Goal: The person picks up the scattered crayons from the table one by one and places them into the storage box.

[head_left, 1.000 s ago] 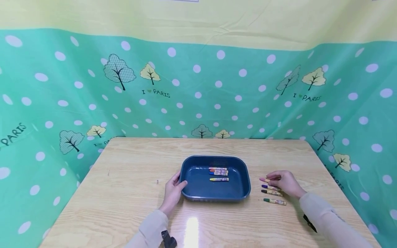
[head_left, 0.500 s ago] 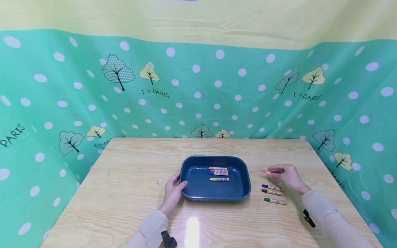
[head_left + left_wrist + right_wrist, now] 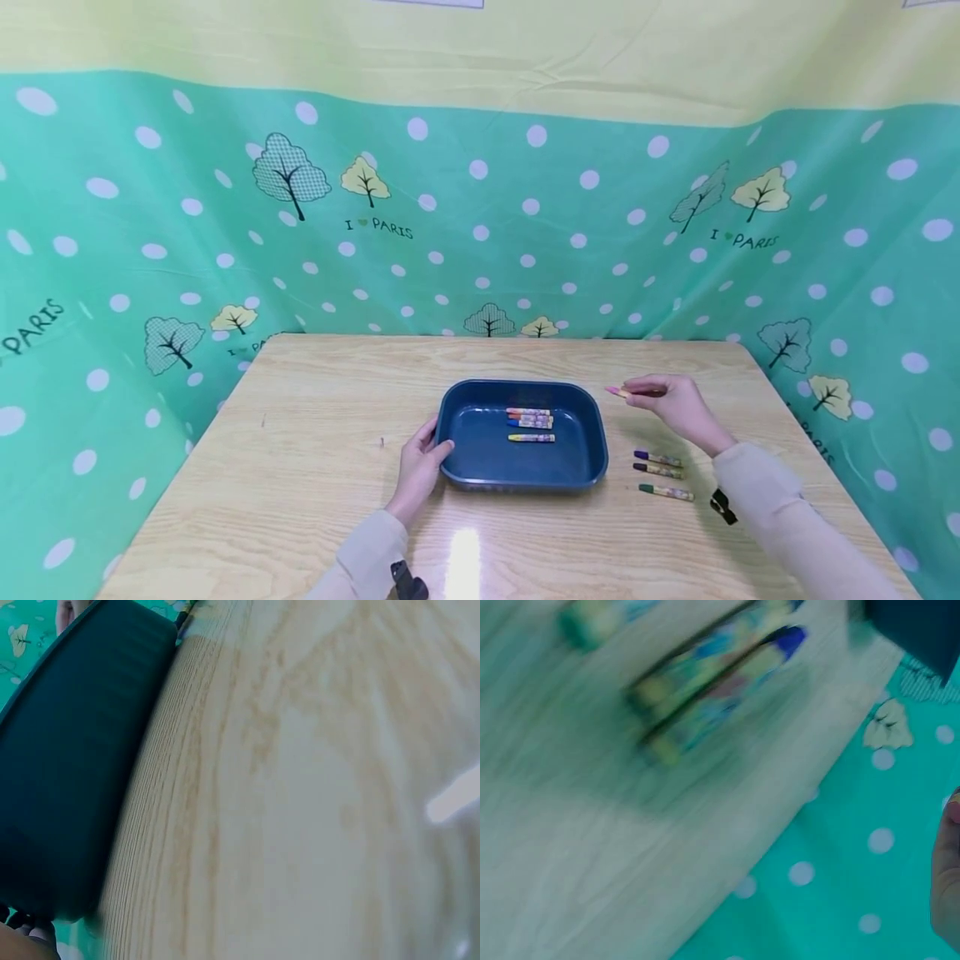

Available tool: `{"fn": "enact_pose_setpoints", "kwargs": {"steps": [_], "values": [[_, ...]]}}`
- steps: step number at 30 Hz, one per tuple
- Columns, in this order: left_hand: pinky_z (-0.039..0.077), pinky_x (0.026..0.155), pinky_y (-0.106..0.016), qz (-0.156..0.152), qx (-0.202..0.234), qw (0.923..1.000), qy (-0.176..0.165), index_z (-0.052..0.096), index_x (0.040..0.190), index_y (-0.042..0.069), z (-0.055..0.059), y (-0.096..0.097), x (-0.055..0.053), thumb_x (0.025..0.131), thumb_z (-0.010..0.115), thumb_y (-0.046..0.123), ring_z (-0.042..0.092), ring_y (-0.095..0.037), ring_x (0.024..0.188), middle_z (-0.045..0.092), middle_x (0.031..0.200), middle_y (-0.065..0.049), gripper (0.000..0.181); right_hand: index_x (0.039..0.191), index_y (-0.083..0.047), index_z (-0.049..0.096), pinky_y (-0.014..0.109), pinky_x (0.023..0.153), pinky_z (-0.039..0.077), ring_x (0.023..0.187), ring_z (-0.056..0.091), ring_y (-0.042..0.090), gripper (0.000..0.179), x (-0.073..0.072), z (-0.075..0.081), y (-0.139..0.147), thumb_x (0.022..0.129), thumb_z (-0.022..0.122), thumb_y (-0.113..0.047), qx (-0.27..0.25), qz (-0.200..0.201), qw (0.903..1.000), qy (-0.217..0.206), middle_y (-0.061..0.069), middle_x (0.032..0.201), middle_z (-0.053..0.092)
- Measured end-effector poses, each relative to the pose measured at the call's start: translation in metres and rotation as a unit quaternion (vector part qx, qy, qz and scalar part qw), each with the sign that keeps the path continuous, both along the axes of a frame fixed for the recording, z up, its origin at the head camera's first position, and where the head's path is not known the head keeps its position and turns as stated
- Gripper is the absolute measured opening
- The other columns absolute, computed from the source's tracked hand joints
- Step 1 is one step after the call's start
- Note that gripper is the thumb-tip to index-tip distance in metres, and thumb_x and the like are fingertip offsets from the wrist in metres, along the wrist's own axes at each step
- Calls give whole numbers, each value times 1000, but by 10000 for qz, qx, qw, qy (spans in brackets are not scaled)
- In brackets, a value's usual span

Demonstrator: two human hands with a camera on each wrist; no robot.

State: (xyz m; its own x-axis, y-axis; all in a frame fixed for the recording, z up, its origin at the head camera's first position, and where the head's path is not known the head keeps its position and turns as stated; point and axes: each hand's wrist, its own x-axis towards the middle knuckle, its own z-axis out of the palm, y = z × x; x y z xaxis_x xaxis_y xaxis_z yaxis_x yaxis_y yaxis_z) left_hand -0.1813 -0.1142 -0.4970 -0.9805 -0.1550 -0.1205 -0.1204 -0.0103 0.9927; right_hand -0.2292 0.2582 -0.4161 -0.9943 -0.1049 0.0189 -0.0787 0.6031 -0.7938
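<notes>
In the head view a dark blue tray stands on the table. My left hand grips its left wall, thumb over the rim; the fingers behind are partly hidden. My right hand pinches a pink crayon above the table, just right of the tray's far right corner. Inside the tray lie several crayons, among them a yellow one and a blue one. To the right of the tray lie a purple crayon, a black crayon and a green crayon.
A light wooden table carries everything. Behind it and at both sides hangs a green dotted curtain printed with trees. In the left wrist view the tray's outer wall fills the left side.
My right hand has lifted the pink crayon off the table, from beside the purple one, and carried it up and left towards the tray. The left hand keeps its place on the tray.
</notes>
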Motion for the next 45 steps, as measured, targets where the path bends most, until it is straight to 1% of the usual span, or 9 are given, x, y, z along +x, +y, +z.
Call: {"fn": "enact_pose_setpoints", "kwargs": {"steps": [5, 7, 11, 13, 17, 22, 29, 36, 45], "values": [[35, 106, -40, 5, -21, 10000, 55, 40, 134, -5, -4, -1, 0, 85, 53, -1, 39, -36, 128, 37, 141, -23, 51, 108, -2, 67, 23, 72, 57, 86, 65, 9, 33, -4, -1, -25, 80, 70, -19, -190, 219, 9996, -2, 17, 107, 66], [36, 106, -40, 24, -6, 10000, 43, 41, 134, -4, -4, -1, 0, 84, 53, -1, 39, -36, 128, 37, 141, -23, 51, 108, -1, 67, 25, 73, 57, 88, 66, 15, 32, -5, -2, -34, 80, 69, -17, -217, 313, 9993, -25, 17, 108, 66], [36, 106, -38, 8, 50, 10000, -19, 41, 134, -3, -4, -1, -1, 85, 53, -1, 39, -34, 128, 37, 142, -22, 51, 107, -5, 68, 29, 76, 58, 92, 65, 20, 28, -8, -6, -54, 81, 68, -15, -215, 276, 9992, -210, 15, 108, 66], [36, 105, -38, 9, 74, 10000, -35, 41, 134, -3, -3, -1, -1, 85, 53, -1, 39, -35, 129, 37, 142, -22, 51, 106, -7, 69, 31, 78, 58, 93, 64, 20, 26, -9, -8, -63, 81, 68, -14, -195, 269, 9990, -310, 14, 108, 67], [36, 105, -38, 34, 71, 10000, 2, 41, 134, -4, -2, -1, -1, 84, 53, -1, 39, -36, 128, 37, 141, -24, 51, 104, -9, 70, 28, 75, 58, 90, 63, 18, 24, -12, -15, -79, 81, 67, -13, -178, 304, 9984, -451, 11, 105, 68], [36, 105, -39, 15, 53, 10000, 56, 41, 134, -5, -1, -1, -1, 85, 54, -1, 39, -36, 128, 37, 141, -24, 51, 102, -5, 70, 26, 72, 58, 86, 64, 16, 23, -15, -24, -93, 80, 68, -9, -267, 481, 9977, -406, 9, 98, 70], [36, 106, -39, 15, 107, 9999, 4, 41, 134, -4, 0, -1, 0, 85, 54, -1, 39, -34, 128, 37, 141, -22, 51, 99, -7, 71, 29, 76, 58, 84, 64, 14, 22, -17, -35, -107, 77, 70, -9, -228, 655, 9970, -341, 5, 93, 70], [35, 107, -40, 8, 64, 10000, -10, 40, 135, -4, -1, -1, 2, 85, 53, -1, 38, -36, 129, 36, 142, -23, 51, 97, -8, 72, 29, 75, 58, 81, 64, 12, 21, -18, -43, -120, 76, 70, -6, -191, 630, 9970, -402, 3, 91, 70], [36, 106, -39, 32, 13, 10000, 1, 41, 134, -4, -1, 0, 0, 84, 54, -1, 38, -35, 129, 37, 141, -23, 51, 91, -11, 73, 28, 71, 57, 77, 64, 11, 18, -22, -52, -132, 74, 72, -6, -198, 615, 9968, -480, 1, 84, 70]]}}
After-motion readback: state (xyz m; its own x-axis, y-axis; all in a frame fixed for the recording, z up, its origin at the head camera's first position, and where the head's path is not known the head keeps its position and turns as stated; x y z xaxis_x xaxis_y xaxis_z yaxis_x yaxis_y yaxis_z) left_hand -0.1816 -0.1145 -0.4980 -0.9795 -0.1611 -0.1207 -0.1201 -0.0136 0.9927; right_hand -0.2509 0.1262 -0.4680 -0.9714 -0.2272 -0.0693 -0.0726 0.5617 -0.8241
